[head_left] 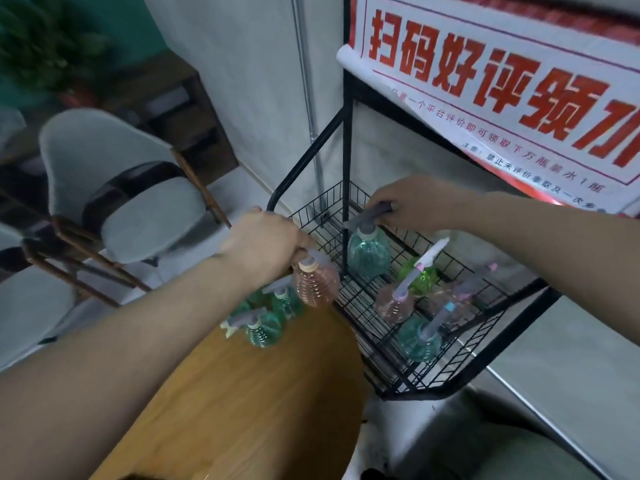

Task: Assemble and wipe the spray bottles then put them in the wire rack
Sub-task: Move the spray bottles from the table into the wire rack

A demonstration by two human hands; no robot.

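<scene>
Under the left hand (263, 237), the pink bottle's (317, 282) trigger hides.

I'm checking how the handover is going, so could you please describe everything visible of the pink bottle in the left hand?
The pink spray bottle is translucent plastic with a ribbed, rounded body, a pale collar and a grey trigger head. It hangs upright in the air, held by that head in the left hand, above the edge of the wooden table and just outside the wire rack. It looks assembled.

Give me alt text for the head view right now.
Both hands carry spray bottles by their heads at a black wire rack: the right hand a teal bottle, the left hand a pink bottle. More bottles lie inside.
</scene>
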